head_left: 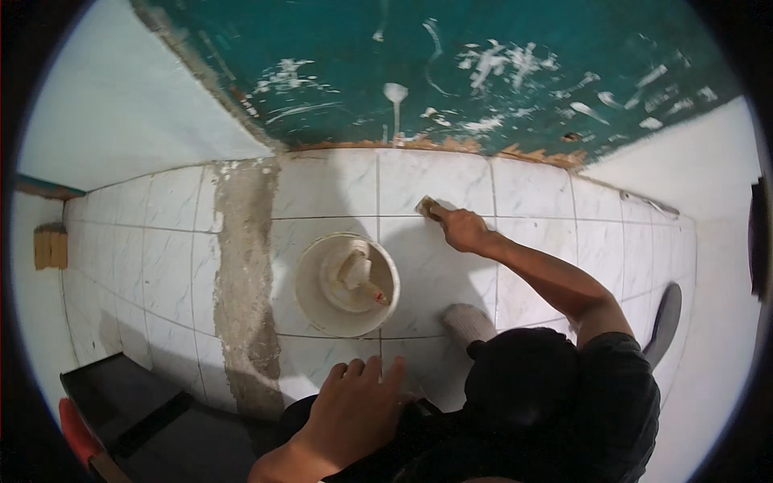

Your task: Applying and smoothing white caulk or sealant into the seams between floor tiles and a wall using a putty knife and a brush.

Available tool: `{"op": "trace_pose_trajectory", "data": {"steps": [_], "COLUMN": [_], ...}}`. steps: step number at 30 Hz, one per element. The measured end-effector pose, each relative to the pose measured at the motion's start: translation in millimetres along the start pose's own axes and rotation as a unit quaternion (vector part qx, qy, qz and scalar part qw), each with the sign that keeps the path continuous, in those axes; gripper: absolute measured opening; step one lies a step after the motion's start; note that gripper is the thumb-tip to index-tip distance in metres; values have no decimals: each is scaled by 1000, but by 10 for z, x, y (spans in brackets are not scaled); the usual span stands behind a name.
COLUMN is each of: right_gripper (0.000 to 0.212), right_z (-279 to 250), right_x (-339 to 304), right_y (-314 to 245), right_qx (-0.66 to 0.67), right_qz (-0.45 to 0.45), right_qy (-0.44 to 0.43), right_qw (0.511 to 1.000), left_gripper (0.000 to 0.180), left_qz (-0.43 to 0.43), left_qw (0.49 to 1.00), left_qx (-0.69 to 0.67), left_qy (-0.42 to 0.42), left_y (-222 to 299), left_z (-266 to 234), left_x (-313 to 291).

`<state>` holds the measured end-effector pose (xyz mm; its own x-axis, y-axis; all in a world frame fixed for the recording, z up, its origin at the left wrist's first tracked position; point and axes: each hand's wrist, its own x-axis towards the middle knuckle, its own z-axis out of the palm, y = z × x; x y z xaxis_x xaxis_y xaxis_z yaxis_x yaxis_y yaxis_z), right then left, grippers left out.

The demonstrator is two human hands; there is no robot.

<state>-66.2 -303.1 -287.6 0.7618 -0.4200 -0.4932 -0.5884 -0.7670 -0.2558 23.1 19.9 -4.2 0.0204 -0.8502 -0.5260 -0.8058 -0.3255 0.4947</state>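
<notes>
My right hand (465, 230) reaches forward over the white tiled floor (439, 266). Closed in its fingers is a small scraper-like tool (427, 206) with a short, stained brownish end, held against or just above a tile near a grout line; its exact kind is unclear. My left hand (354, 410) is low in the view, close to my leg, back upward and fingers loosely apart, with nothing visible in it. Between the hands and to the left stands a round whitish bucket (306, 302). Inside it lies a pale, smeared lump (354, 270) with a small red spot.
A rough cement strip (245, 282) runs through the tiles at left. A black case-like object (153, 410) sits lower left. Ahead is a green wall (338, 48) with white smears. A metal tool (651, 201) lies by the right wall, a grey slipper (663, 322) nearer.
</notes>
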Motion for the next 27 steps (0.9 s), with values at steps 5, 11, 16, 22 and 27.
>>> {"op": "trace_pose_trajectory", "data": {"steps": [5, 11, 16, 22, 27], "right_gripper": [50, 51, 45, 20, 12], "right_z": [206, 478, 300, -146, -37], "right_x": [-1086, -1913, -1560, -584, -500], "right_y": [792, 1389, 1543, 1674, 1487], "right_qx": [29, 58, 79, 11, 41], "right_qz": [11, 93, 94, 94, 52], "right_qy": [1, 34, 108, 169, 149], "right_qw": [1000, 993, 987, 981, 987], "left_gripper": [54, 57, 54, 50, 48], "left_qz": [-13, -64, -45, -57, -69], "left_qw": [1000, 997, 999, 998, 997], "left_qx": [13, 5, -2, -10, -10], "left_qy": [2, -34, -16, 14, 34], "left_y": [151, 319, 368, 360, 394], "left_z": [-38, -65, -62, -46, -52], "left_x": [-25, 39, 184, 176, 151]}}
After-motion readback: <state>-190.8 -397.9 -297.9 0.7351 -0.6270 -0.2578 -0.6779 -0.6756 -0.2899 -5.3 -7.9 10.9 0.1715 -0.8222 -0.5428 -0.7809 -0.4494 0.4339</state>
